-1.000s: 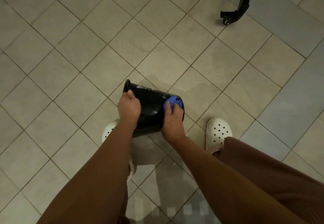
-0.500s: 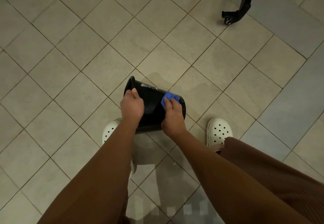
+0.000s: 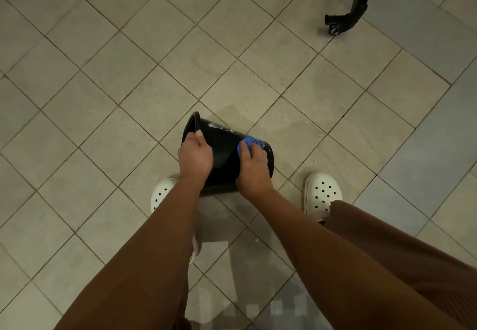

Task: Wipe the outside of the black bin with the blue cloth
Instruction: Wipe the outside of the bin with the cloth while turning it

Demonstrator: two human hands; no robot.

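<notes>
The black bin (image 3: pixel 224 148) is tipped on its side above the tiled floor, its open mouth to the left and its base to the right. My left hand (image 3: pixel 195 155) grips the bin near the rim, thumb on the outer wall. My right hand (image 3: pixel 254 169) holds the bunched blue cloth (image 3: pixel 247 143) and presses it against the bin's outer wall near the base end. Most of the cloth is hidden under my fingers.
Beige tiled floor (image 3: pixel 108 84) all around, with a damp patch beyond the bin. My feet in white clogs (image 3: pixel 322 191) stand on either side of the bin. A black stand leg with a castor (image 3: pixel 343 19) is at the far right.
My right hand has slid the cloth along the bin's wall, up and slightly left from the base edge. My left hand has kept its grip near the rim.
</notes>
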